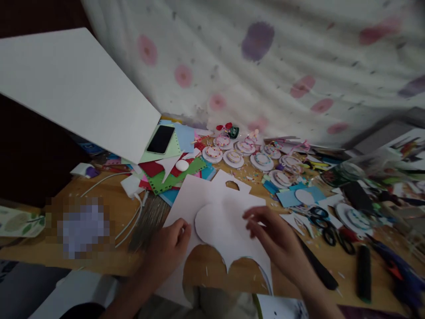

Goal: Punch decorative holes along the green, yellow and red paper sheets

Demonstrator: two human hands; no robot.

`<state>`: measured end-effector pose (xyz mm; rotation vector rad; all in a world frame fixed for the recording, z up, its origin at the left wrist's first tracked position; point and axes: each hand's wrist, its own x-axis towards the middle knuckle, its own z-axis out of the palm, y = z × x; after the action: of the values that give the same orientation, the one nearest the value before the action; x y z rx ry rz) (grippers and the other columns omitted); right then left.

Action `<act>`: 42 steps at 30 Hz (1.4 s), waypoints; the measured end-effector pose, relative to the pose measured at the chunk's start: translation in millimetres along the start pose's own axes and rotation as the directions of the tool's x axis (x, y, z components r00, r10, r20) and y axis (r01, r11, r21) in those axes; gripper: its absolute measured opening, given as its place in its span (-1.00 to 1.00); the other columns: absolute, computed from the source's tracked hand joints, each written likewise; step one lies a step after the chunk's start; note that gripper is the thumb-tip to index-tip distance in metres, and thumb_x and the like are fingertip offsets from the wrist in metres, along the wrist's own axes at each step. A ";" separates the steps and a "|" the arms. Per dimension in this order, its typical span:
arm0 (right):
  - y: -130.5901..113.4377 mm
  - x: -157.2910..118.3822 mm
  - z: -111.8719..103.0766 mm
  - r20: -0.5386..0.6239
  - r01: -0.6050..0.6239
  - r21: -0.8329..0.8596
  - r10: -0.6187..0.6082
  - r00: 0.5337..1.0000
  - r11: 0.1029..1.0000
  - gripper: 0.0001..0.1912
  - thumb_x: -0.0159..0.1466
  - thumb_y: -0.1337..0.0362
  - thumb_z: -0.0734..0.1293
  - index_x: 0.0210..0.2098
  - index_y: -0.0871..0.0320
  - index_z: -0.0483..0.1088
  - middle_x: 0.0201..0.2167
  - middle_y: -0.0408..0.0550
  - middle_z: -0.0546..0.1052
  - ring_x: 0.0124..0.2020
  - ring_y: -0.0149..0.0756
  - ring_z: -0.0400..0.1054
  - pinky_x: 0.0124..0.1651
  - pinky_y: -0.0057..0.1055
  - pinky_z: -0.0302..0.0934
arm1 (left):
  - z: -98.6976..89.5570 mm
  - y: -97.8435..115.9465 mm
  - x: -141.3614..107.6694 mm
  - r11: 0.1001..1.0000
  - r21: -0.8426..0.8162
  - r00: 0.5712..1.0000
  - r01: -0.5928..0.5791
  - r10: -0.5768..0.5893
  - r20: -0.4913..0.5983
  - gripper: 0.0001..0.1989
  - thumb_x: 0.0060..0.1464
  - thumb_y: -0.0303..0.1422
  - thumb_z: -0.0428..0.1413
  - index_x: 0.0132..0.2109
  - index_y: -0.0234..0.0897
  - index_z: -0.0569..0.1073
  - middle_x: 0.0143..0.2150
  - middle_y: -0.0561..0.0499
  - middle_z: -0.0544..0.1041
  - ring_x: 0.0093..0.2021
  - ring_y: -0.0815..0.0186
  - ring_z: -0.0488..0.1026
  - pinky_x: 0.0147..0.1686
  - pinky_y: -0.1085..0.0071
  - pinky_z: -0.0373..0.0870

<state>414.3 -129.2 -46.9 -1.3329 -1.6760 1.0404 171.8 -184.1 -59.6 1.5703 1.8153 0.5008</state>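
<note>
A large sheet of white card lies in front of me with curved pieces cut out of its near edge. On it rests a round white paper disc. My left hand is closed at the disc's left side, knuckles curled, on or just over the card; nothing shows in its fingers. My right hand hovers over the card's right part, fingers bent but apart, holding nothing. Another white piece with a hole lies at the card's far edge. Scissors lie to the right.
Several small decorated paper hats stand at the back. Coloured papers and a phone lie at the left, below a large tilted white board. A charger with cable lies nearby. A black glue gun-like tool is at far right.
</note>
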 end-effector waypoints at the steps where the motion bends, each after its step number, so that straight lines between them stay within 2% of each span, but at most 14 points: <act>1: 5.7 2.3 4.1 -0.002 -0.024 -0.067 0.024 1.000 0.997 -0.71 0.26 0.07 0.27 -0.15 0.12 0.38 -0.24 0.04 0.49 -0.38 -0.27 0.39 -0.39 -0.35 0.34 | 2.4 0.2 6.0 1.000 0.013 1.000 0.011 -0.011 0.013 -0.69 0.24 -0.21 -0.17 -0.41 -0.22 0.28 -0.55 0.09 0.34 -0.49 0.31 0.33 -0.47 0.43 0.08; 4: 26.7 10.7 26.8 -0.038 -0.044 -0.257 0.036 0.999 0.965 -0.69 0.23 0.11 0.26 -0.13 0.16 0.37 -0.21 0.09 0.47 -0.35 -0.21 0.39 -0.27 -0.23 0.34 | 10.5 1.2 19.4 0.999 0.049 0.998 0.010 -0.013 0.065 -0.71 0.23 -0.23 -0.14 -0.41 -0.23 0.29 -0.51 0.04 0.41 -0.45 0.28 0.37 -0.44 0.42 0.10; 8: 42.1 12.9 51.0 -0.073 -0.042 -0.256 0.024 0.997 0.966 -0.63 0.22 0.14 0.25 -0.06 0.22 0.38 -0.26 0.10 0.45 -0.28 -0.15 0.37 -0.17 -0.17 0.31 | 17.0 6.0 23.9 0.993 0.118 0.996 0.021 -0.031 0.086 -0.77 0.22 -0.29 -0.10 -0.36 -0.26 0.31 -0.41 -0.04 0.50 -0.37 0.24 0.44 -0.40 0.41 0.14; 10: 41.6 11.6 51.1 -0.058 -0.092 -0.200 0.082 0.995 0.975 -0.63 0.19 0.12 0.28 -0.11 0.24 0.41 -0.34 0.05 0.43 -0.34 -0.18 0.34 -0.23 -0.22 0.30 | 17.9 8.1 23.4 0.988 0.155 0.996 0.023 -0.036 0.083 -0.80 0.22 -0.30 -0.09 -0.34 -0.26 0.32 -0.40 -0.05 0.51 -0.35 0.23 0.46 -0.39 0.40 0.15; 15: 25.2 3.2 29.7 0.184 -0.215 0.165 0.184 0.966 0.963 -0.73 0.18 0.05 0.33 -0.32 0.15 0.38 -0.48 -0.14 0.35 -0.44 -0.34 0.27 -0.42 -0.46 0.19 | 10.8 9.6 21.5 0.996 0.087 0.997 -0.004 -0.002 0.071 -0.78 0.22 -0.21 -0.06 -0.24 -0.26 0.35 -0.45 0.03 0.47 -0.42 0.26 0.43 -0.43 0.40 0.19; 19: 9.9 -9.0 15.8 0.053 -0.061 0.366 0.045 0.998 0.929 -0.83 0.21 0.15 0.36 -0.27 0.09 0.37 -0.30 -0.09 0.45 -0.24 -0.30 0.34 -0.23 -0.45 0.26 | -0.3 13.7 20.5 0.952 -0.054 0.953 -0.301 0.302 0.008 -0.75 0.25 -0.25 -0.06 -0.01 -0.23 0.36 -0.28 0.02 0.47 -0.35 0.32 0.43 -0.31 0.42 0.33; 21: 8.3 -13.1 15.5 0.042 -0.012 0.325 -0.002 0.999 0.945 -0.87 0.25 0.20 0.33 -0.22 0.07 0.43 -0.20 -0.05 0.49 -0.15 -0.26 0.37 -0.10 -0.40 0.26 | -0.9 15.1 22.1 0.889 -0.063 0.891 -0.453 0.453 -0.013 -0.77 0.27 -0.32 -0.09 -0.05 -0.21 0.41 -0.16 -0.02 0.46 -0.19 0.31 0.44 -0.17 0.41 0.36; 23: 12.6 -15.2 18.9 0.098 -0.017 0.241 -0.007 0.995 0.970 -0.83 0.27 0.24 0.30 -0.16 0.06 0.47 -0.16 -0.04 0.53 -0.09 -0.24 0.39 -0.02 -0.36 0.24 | 2.7 13.2 25.2 0.868 -0.042 0.869 -0.495 0.495 -0.003 -0.78 0.27 -0.37 -0.08 -0.08 -0.21 0.45 -0.13 -0.04 0.46 -0.10 0.29 0.43 -0.09 0.39 0.37; 26: 27.1 -17.3 23.0 0.126 -0.054 0.156 0.034 0.991 0.986 -0.79 0.26 0.22 0.30 -0.16 0.09 0.50 -0.16 -0.03 0.57 -0.10 -0.20 0.42 -0.03 -0.33 0.27 | 7.0 1.5 28.6 0.886 0.023 0.886 -0.463 0.463 0.002 -0.76 0.23 -0.38 -0.05 -0.04 -0.19 0.46 -0.10 -0.04 0.46 -0.06 0.26 0.43 -0.06 0.33 0.39; 28: 38.1 -19.3 19.3 -0.034 -0.102 0.176 0.110 0.993 0.979 -0.75 0.22 0.14 0.33 -0.19 0.13 0.50 -0.18 0.01 0.58 -0.14 -0.15 0.44 -0.08 -0.29 0.30 | 3.1 -11.4 27.1 0.919 0.073 0.912 -0.388 0.394 -0.113 -0.74 0.21 -0.30 -0.02 0.00 -0.18 0.44 -0.06 -0.06 0.46 -0.05 0.21 0.43 -0.03 0.26 0.40; 31: 51.0 -23.1 4.4 -0.356 -0.175 0.275 0.269 0.895 0.945 -0.59 0.10 0.02 0.40 -0.19 0.19 0.49 -0.18 0.07 0.59 -0.13 -0.07 0.44 -0.04 -0.21 0.30 | -12.5 -32.7 18.6 0.987 0.037 0.944 -0.157 0.161 -0.289 -0.64 0.15 -0.15 -0.01 0.01 -0.22 0.42 -0.09 -0.10 0.49 -0.15 0.17 0.48 -0.12 0.20 0.45; 33: 56.1 -25.0 -5.9 -0.450 -0.217 0.333 0.357 0.818 0.917 -0.50 0.03 0.00 0.44 -0.16 0.21 0.47 -0.15 0.09 0.58 -0.09 -0.03 0.43 -0.01 -0.17 0.29 | -22.6 -43.3 10.8 0.998 -0.062 0.964 -0.015 -0.002 -0.266 -0.57 0.10 -0.07 0.00 -0.02 -0.27 0.42 -0.19 -0.10 0.53 -0.25 0.17 0.51 -0.21 0.21 0.48; 37: 57.8 -25.6 -12.6 -0.463 -0.304 0.430 0.497 0.734 0.850 -0.42 -0.05 -0.05 0.46 -0.17 0.25 0.48 -0.18 0.09 0.60 -0.12 0.01 0.45 -0.09 -0.19 0.33 | -27.0 -50.0 1.5 0.972 -0.214 0.977 0.094 -0.131 -0.170 -0.54 0.02 -0.04 -0.01 -0.09 -0.31 0.43 -0.28 -0.11 0.56 -0.31 0.17 0.53 -0.27 0.24 0.50; 42: 50.0 -22.0 -7.2 -0.423 -0.287 0.534 0.545 0.724 0.796 -0.41 -0.09 0.01 0.49 -0.14 0.22 0.48 -0.18 0.03 0.60 -0.08 0.00 0.44 -0.08 -0.23 0.34 | -18.6 -54.1 8.9 0.985 -0.173 0.950 0.003 -0.056 -0.306 -0.58 -0.03 -0.08 0.05 -0.12 -0.29 0.45 -0.24 -0.13 0.54 -0.25 0.13 0.51 -0.19 0.19 0.46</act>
<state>443.7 -143.2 -91.3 -1.5536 -0.6436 1.0541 119.9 -183.6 -85.2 1.4054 1.9628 0.9076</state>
